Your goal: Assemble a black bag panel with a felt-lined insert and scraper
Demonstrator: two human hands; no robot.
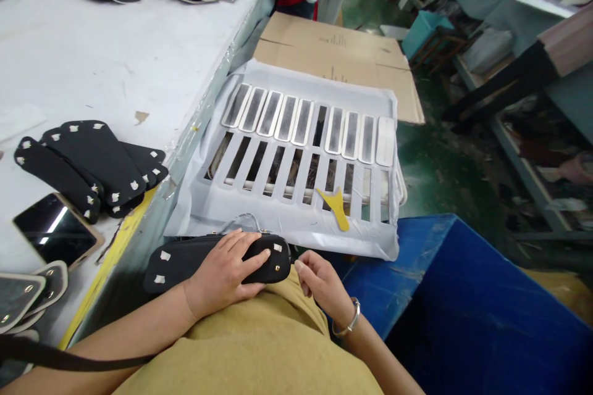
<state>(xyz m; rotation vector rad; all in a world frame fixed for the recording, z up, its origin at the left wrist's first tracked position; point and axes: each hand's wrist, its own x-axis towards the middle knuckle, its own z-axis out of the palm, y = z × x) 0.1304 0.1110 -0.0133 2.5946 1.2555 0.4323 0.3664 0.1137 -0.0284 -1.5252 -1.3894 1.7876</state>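
Observation:
A long black padded piece [194, 264] with rounded ends and small white tabs lies across my lap, against the front edge of the rack. My left hand [229, 268] holds it from above, fingers across its right half. At its right end, my right hand [319, 281] is closed in a pinch beside the edge. Whatever sits between those fingertips is too small to make out. A metal bracelet [349, 318] circles the right wrist. Just beyond the piece, a yellow forked cut-out [336, 207] rests on the white slotted rack cover [296, 203].
Pale-edged strips [282, 116] line the rack's upper row. Left, the white table [115, 55] bears black pieces [99, 160], a phone [55, 228] and grey pieces [28, 296]. A cardboard sheet [338, 49] lies behind; a blue bin [486, 308] stands right. Other people are nearby.

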